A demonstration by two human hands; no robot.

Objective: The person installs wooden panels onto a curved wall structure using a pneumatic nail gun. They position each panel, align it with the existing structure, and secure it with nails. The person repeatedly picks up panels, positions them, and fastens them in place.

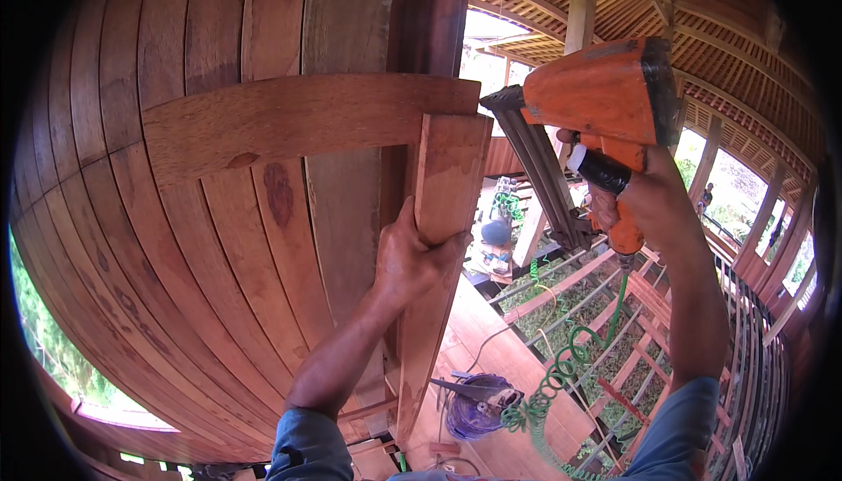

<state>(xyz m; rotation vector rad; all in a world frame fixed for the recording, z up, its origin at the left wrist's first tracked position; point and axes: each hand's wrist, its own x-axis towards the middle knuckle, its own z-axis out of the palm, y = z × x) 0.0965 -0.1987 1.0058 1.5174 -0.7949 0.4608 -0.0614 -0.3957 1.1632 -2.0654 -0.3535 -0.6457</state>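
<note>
My left hand [410, 257] is closed around a long upright wooden board [449, 178], thumb on one edge and fingers on the other. The top of this board meets the underside of a horizontal plank [307, 121] that lies across the wooden wall. In my right hand [645, 196] is an orange nail gun [588, 91], gripped by its handle. Its dark nose is at the right end of the horizontal plank, close to the upright board's top; whether it touches is hard to see. A green coiled air hose [570, 354] hangs from the gun's handle.
The plank wall [210, 253] fills the left side. Below are a purple bucket [465, 424] with a handsaw [469, 388] across it, pale floor planks [548, 384], and an open floor frame of slats [645, 354]. Posts and railings stand to the right.
</note>
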